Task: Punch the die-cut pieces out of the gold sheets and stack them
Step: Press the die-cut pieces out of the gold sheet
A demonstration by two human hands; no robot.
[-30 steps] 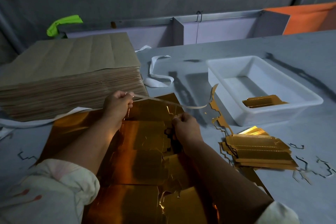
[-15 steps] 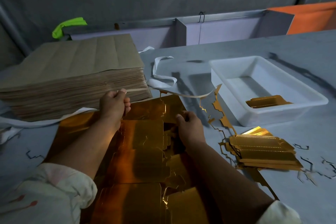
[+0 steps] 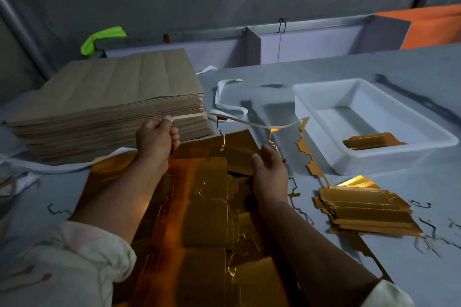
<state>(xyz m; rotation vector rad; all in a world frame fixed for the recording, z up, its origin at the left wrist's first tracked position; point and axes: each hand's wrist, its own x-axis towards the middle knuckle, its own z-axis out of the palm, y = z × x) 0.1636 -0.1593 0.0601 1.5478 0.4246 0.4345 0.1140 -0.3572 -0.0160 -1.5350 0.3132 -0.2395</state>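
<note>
Left hand [image 3: 157,137] pinches the waste strip [image 3: 249,124] — right hand [image 3: 270,174] rests on the gold sheet [image 3: 199,219] (grip not discernible), at the bench [image 3: 349,70] near edge.

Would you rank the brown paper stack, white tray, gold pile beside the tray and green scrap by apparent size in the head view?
1. brown paper stack, largest
2. white tray
3. gold pile
4. green scrap, smallest, though it lies farthest back

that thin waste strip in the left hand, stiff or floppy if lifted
Probably floppy: the strip sags in a curve between the left hand and its jagged gold end. Likely very light, and that thin it may tear if yanked.
</note>
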